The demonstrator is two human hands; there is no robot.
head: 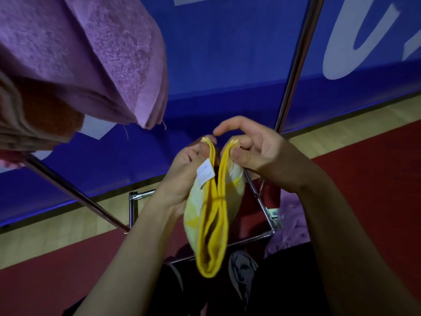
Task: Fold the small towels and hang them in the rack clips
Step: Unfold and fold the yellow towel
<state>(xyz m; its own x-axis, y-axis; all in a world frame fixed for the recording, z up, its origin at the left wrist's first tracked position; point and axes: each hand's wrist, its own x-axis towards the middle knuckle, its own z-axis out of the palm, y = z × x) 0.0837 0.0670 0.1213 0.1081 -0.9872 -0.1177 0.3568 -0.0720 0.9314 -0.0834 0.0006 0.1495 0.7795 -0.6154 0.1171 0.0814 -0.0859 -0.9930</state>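
Pinching the top corners of a yellow towel (213, 226), both hands (248, 153) work just above the lap: the left hand (186, 172) grips one doubled edge beside the white tag (205, 174), and the right hand clamps the other between thumb and fingers. The towel hangs between them, folded into a narrow loop, its long axis running up and down, open ends up at the fingers and the rounded fold pointing down toward the knees. Judging by this, the folding is nearly finished, though the two edges are not yet brought together and the towel is not clipped. Behind and below stands the rack (264, 206) frame, with purple cloth (289, 226) beside it. Farther up, purple towels (95, 65) already hang, so part of the job looks done.
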